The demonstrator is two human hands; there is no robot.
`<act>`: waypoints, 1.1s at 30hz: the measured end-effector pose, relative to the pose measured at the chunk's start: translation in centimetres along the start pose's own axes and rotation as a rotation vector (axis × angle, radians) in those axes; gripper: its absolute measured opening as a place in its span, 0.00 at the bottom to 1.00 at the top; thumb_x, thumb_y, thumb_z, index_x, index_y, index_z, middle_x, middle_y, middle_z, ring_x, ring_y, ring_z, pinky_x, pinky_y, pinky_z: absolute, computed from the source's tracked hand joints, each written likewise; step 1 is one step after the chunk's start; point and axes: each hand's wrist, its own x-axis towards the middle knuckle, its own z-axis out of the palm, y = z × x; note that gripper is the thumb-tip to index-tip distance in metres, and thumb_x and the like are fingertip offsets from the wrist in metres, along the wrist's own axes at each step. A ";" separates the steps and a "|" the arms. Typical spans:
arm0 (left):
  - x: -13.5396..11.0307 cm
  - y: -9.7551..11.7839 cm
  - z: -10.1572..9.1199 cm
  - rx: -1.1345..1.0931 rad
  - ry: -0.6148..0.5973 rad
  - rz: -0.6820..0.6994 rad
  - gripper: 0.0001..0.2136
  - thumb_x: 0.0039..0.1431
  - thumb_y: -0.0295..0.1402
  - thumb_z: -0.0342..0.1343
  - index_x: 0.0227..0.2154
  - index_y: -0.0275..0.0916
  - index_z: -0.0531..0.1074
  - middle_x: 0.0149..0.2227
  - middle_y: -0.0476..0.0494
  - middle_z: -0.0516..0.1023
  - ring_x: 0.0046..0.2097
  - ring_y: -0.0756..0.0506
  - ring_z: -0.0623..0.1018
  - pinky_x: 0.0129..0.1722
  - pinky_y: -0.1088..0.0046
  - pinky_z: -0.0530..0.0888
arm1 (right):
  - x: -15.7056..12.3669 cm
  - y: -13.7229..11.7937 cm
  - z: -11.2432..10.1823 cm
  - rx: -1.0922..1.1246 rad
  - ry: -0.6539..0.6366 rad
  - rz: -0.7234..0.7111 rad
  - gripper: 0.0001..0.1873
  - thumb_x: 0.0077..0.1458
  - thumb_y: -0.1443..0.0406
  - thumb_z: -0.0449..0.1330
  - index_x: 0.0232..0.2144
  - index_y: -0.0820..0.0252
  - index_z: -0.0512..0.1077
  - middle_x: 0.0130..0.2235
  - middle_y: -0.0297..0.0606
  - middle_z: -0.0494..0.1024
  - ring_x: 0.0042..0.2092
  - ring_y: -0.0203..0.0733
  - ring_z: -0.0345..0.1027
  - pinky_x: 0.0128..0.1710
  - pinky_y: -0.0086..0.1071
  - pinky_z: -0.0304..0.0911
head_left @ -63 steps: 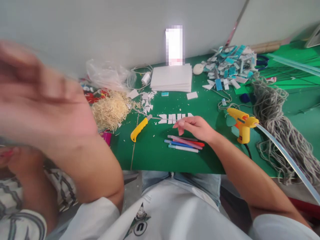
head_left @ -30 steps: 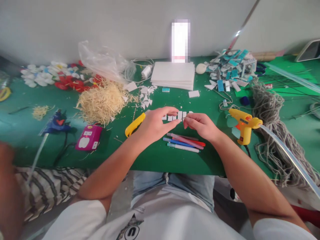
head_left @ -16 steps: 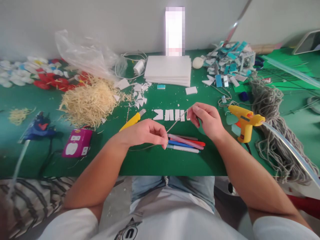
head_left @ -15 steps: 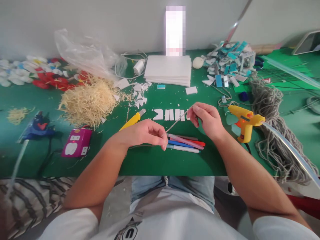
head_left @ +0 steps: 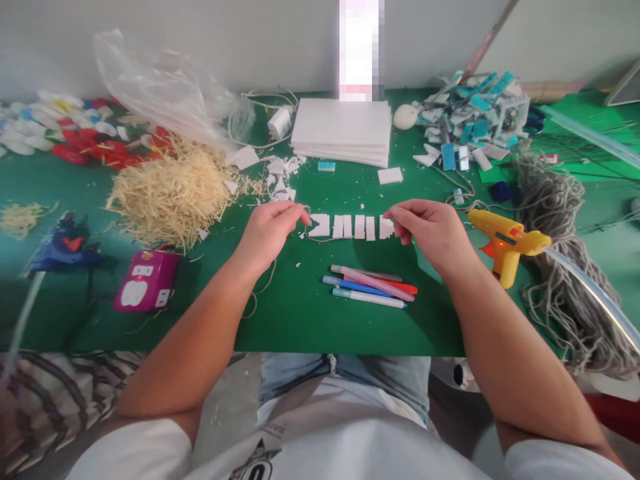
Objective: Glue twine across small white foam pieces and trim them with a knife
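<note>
My left hand (head_left: 270,230) pinches one end of a thin grey string (head_left: 320,239) just left of a row of several small white foam pieces (head_left: 350,227) on the green table (head_left: 300,313). At the row's right end my right hand (head_left: 430,230) pinches the other end. The string sags along the front of the row. A loose tail hangs from my left hand toward the table's front edge.
Several coloured pens (head_left: 370,285) lie in front of the row. A yellow glue gun (head_left: 505,243) stands right, by a grey yarn heap (head_left: 560,253). Straw pile (head_left: 170,193), pink box (head_left: 145,289) and blue glue gun (head_left: 65,243) lie left. White foam sheets (head_left: 343,130) are stacked behind.
Both hands moved forward and apart to the two ends of the white row, bringing the string down along it. The yellow knife is now hidden behind my left hand.
</note>
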 end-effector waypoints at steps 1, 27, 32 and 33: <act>0.0 0.0 0.1 -0.001 -0.005 0.001 0.12 0.56 0.41 0.60 0.24 0.39 0.79 0.18 0.55 0.55 0.22 0.52 0.54 0.24 0.71 0.47 | 0.0 0.2 0.1 -0.033 -0.009 -0.014 0.10 0.57 0.60 0.63 0.31 0.59 0.83 0.24 0.33 0.76 0.24 0.34 0.64 0.24 0.30 0.59; -2.6 2.7 -0.7 -0.589 -0.491 0.038 0.32 0.56 0.49 0.73 0.12 0.43 0.57 0.11 0.57 0.47 0.13 0.56 0.48 0.13 0.73 0.48 | -1.1 0.8 3.0 -0.633 -0.383 -0.452 0.11 0.64 0.63 0.66 0.45 0.52 0.87 0.33 0.36 0.85 0.33 0.42 0.72 0.34 0.34 0.58; -2.7 2.9 -0.5 -0.509 -0.472 0.002 0.35 0.51 0.58 0.72 0.11 0.45 0.54 0.11 0.57 0.44 0.12 0.55 0.48 0.13 0.72 0.49 | -0.9 0.9 3.6 -0.646 -0.385 -0.453 0.09 0.63 0.64 0.66 0.42 0.52 0.86 0.33 0.36 0.86 0.34 0.42 0.73 0.34 0.34 0.58; -2.8 2.9 -0.4 -0.512 -0.490 0.000 0.35 0.50 0.58 0.73 0.11 0.44 0.55 0.11 0.57 0.45 0.12 0.55 0.48 0.13 0.72 0.50 | -0.9 0.9 3.7 -0.648 -0.382 -0.449 0.09 0.63 0.64 0.66 0.42 0.52 0.86 0.32 0.36 0.85 0.34 0.42 0.73 0.34 0.34 0.58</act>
